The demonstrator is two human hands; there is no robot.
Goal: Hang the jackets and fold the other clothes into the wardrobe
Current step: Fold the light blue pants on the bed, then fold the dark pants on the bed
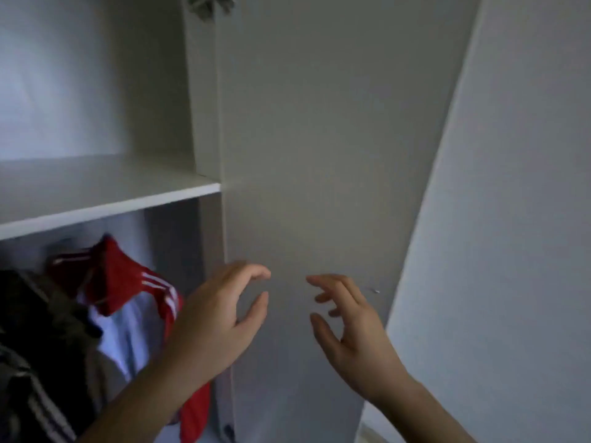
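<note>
A red and white jacket [128, 302] with white shoulder stripes hangs inside the wardrobe under the white shelf [105, 203]. A dark jacket [38, 346] with pale stripes hangs to its left, cut off by the frame edge. My left hand [217, 324] is raised in front of the wardrobe's side panel [303, 155], fingers loosely curved, holding nothing. My right hand [348, 327] hovers beside it in the same relaxed pose, also holding nothing. Both hands are apart from the clothes.
The open wardrobe door [511, 219] stands at the right, close to my right hand. The compartment above the shelf shows only its white back wall [64, 91]. Something grey and leafy [209, 4] sits at the top edge.
</note>
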